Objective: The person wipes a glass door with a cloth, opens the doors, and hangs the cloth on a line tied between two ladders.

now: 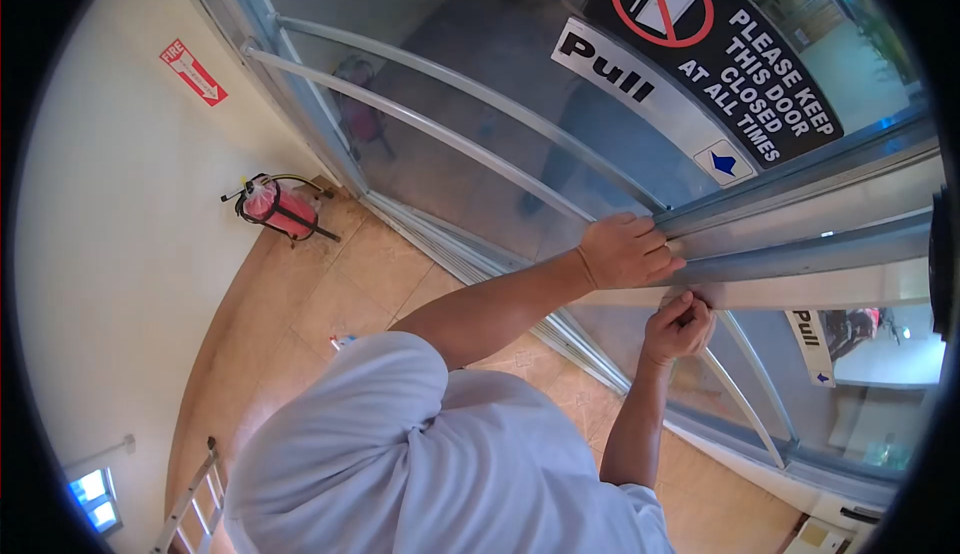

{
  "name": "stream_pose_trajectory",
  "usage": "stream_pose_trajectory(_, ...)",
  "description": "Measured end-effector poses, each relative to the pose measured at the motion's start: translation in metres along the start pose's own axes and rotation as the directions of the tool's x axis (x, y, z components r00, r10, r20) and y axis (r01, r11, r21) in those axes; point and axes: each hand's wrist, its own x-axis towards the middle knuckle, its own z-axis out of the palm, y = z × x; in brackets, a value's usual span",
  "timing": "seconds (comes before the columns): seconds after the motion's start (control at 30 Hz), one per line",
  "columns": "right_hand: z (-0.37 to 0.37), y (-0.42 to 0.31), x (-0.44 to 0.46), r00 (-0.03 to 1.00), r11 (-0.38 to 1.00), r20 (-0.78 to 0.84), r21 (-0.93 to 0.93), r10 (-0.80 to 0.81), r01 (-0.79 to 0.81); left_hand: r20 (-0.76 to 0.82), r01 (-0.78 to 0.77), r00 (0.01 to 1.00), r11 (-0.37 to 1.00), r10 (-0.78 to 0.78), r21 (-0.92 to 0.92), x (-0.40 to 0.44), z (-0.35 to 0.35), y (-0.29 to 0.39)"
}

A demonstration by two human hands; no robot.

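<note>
My left hand (pixel 628 251) lies against the metal door frame (pixel 780 239), its fingers bent over the frame's edge near the end of the push bar. Just below it, my right hand (pixel 682 327) is curled at the pale strip (pixel 850 286) of the frame, thumb and fingers pressed together. Whatever either set of fingers may grip is hidden. Above the hands, the glass door (pixel 480 64) carries a white "Pull" sign (pixel 630 84) and a black "please keep this door closed" sign (pixel 740 54). Two curved metal bars (pixel 430 129) cross the glass.
A red fire extinguisher (pixel 285 209) stands on the tiled floor by the wall, under a red fire sign (pixel 194 72). A ladder (pixel 195 504) is at the lower left. Another glass door (pixel 750 364) with curved bars is at the lower right.
</note>
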Motion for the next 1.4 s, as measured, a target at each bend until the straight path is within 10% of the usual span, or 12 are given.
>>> stream_pose_trajectory(0.43, -0.01, 0.002, -0.01, 0.998, 0.996, -0.004, 0.065, 0.063, -0.062, 0.147, 0.053, 0.987, 0.996, -0.063, 0.066, -0.004, 0.002, 0.008)
stream_pose_trajectory(0.9, -0.066, -0.022, 0.019, 0.794, 0.897, 0.495, 0.063, 0.352, -0.437, 0.361, 0.217, 0.89, 0.955, -0.279, 0.204, -0.006, -0.073, 0.068)
stream_pose_trajectory(1.2, -0.122, -0.031, 0.003, 0.873, 0.934, 0.441, 0.178, 0.207, -0.312, 0.525, 0.338, 0.699, 0.871, -0.485, 0.356, 0.01, -0.133, 0.11)
stream_pose_trajectory(1.4, -0.18, -0.04, -0.013, 0.866, 0.902, 0.435, 0.225, 0.245, -0.368, 0.417, 0.289, 0.811, 0.901, -0.41, 0.323, -0.002, -0.135, 0.112)
